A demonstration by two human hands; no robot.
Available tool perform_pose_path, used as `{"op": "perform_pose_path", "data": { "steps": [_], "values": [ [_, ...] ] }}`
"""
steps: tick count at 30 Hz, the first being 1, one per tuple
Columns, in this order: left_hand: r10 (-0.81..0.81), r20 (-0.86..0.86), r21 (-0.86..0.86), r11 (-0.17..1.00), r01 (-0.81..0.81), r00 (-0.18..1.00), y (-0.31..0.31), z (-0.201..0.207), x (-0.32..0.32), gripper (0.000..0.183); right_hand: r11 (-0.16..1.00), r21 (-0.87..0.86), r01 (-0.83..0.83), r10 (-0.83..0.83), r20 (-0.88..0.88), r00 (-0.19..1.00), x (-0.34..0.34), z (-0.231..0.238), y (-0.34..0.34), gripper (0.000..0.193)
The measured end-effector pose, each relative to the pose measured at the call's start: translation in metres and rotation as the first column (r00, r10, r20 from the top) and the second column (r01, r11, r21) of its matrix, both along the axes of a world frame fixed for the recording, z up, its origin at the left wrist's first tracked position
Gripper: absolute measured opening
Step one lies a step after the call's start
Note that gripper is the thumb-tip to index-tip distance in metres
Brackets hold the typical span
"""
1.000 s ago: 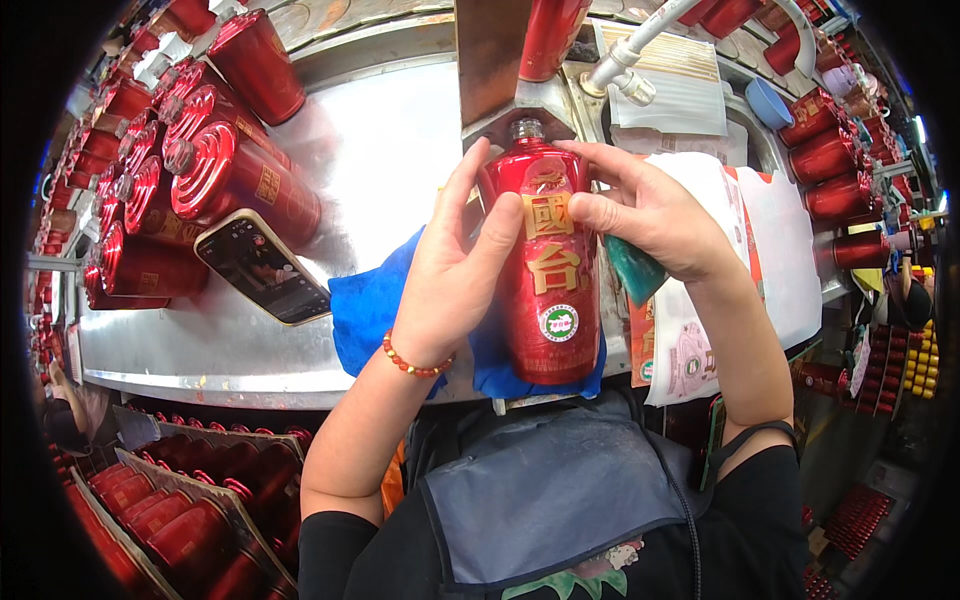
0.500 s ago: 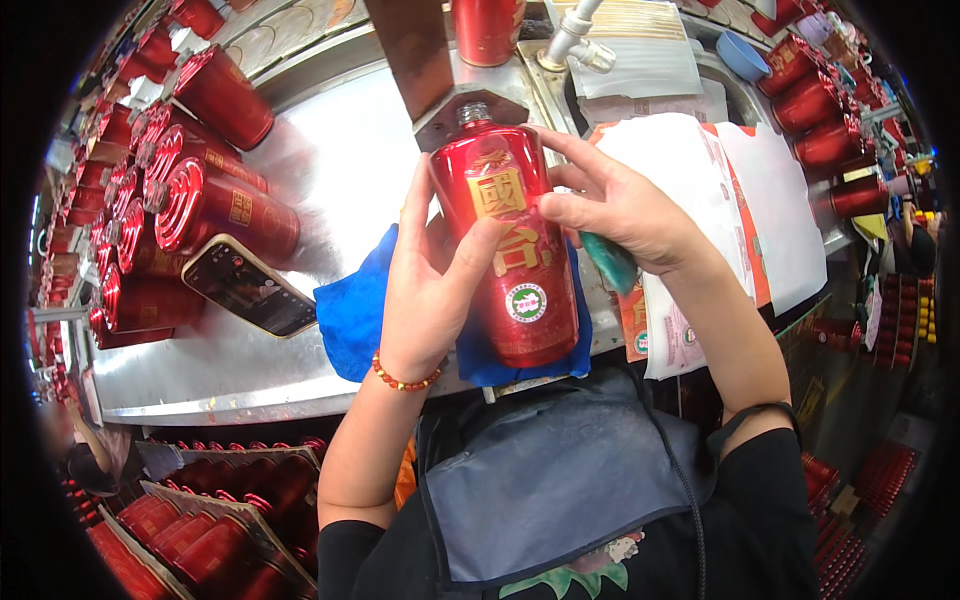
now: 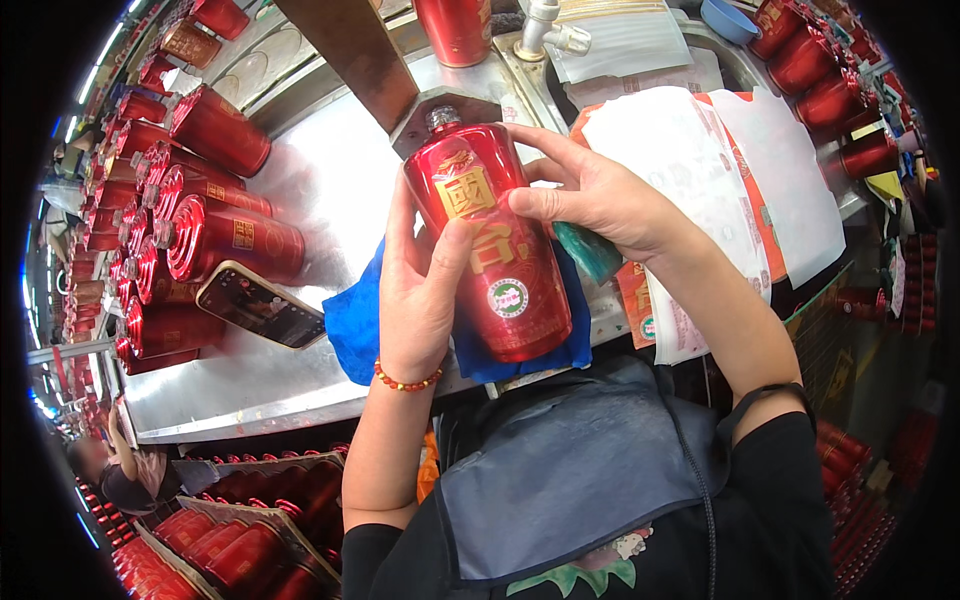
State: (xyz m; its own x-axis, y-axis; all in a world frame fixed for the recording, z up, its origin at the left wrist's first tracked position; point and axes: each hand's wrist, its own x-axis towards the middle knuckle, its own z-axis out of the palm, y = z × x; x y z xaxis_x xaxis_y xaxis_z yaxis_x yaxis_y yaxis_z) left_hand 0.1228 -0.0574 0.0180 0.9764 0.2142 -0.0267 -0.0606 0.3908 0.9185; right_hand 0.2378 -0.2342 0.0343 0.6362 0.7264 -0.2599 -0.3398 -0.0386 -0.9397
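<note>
A shiny red bottle [image 3: 525,290] with gold characters, a round white-and-green sticker and a bare threaded neck lies tilted in front of me, its neck pointing away. My left hand [image 3: 415,300] holds its left side, thumb across the front. From the right, my right hand [image 3: 605,205] grips the upper part, thumb on the front and fingers reaching round the shoulder. Under that palm hangs a glossy green piece [image 3: 588,252], partly hidden; I cannot tell what it is. A blue cloth [image 3: 355,325] lies on the metal worktop [image 3: 280,385] beneath the bottle.
On the left stand several red bottles [image 3: 220,130] and a propped phone [image 3: 262,305]. A metal post [image 3: 365,60] rises beyond the bottle. White printed sheets [image 3: 680,180] lie right, near a tap [image 3: 545,35] and blue bowl [image 3: 728,20]. Racked bottles [image 3: 235,550] sit below left; a person [image 3: 125,470] is beyond.
The whole view has turned and shifted slightly, so the bottle and both hands appear a little farther left. Both hands keep their hold; the green piece shows at a different angle.
</note>
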Motion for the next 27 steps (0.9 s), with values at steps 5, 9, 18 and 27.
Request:
{"op": "perform_pose_path", "data": {
  "steps": [5,9,18,27],
  "values": [
    [-0.015,0.005,-0.005,1.0,0.015,1.0,0.002,-0.006,-0.007,0.078,0.999,0.033,0.017,-0.014,-0.085,0.996,-0.002,0.004,-0.007,0.09],
    [-0.021,-0.017,0.063,0.998,0.022,1.0,-0.006,-0.009,-0.018,0.079,1.0,-0.029,-0.006,0.006,-0.01,1.0,-0.012,0.0,-0.009,0.091],
    [0.03,-0.014,0.071,0.997,-0.029,0.999,-0.007,-0.011,-0.02,0.068,1.0,-0.007,0.019,-0.019,-0.079,0.997,-0.015,0.003,-0.008,0.092],
    [0.031,-0.064,0.052,0.998,-0.028,0.997,-0.01,-0.013,-0.02,0.074,1.0,-0.019,0.019,-0.018,0.032,0.999,-0.018,-0.004,-0.003,0.094]
  ]
}}
